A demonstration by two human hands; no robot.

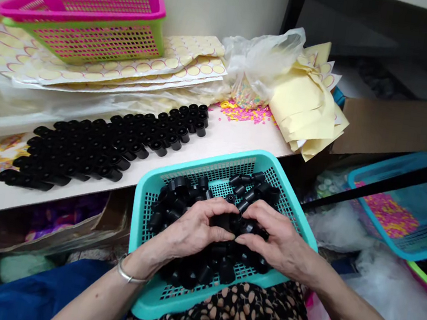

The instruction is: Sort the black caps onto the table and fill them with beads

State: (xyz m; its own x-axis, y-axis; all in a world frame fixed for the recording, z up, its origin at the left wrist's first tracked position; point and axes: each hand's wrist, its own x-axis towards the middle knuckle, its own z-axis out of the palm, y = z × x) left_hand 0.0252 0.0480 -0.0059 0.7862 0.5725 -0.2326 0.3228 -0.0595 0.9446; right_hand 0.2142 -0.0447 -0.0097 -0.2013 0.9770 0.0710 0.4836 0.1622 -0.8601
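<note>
A turquoise basket (136,223) rests on my lap, holding a heap of black plastic caps (226,270). Over the heap, my left hand (202,227) curls its thumb and fingers around a black plastic cap (222,220). Facing it, my right hand (276,240) is closed on another black cap (251,230). The fingertips of both hands nearly meet, and the fingers partly cover the caps they hold. Left of the basket, many similar black caps (100,144) are lined up in close rows on the white shelf (181,163).
A pink-and-green basket (100,33) sits on sheets of round stickers (186,69). Behind are a clear plastic bag (258,55), scattered pink and yellow beads (246,113) and crumpled yellow paper (304,106). On the right, a dark bar (393,182) crosses before a blue basket (424,242).
</note>
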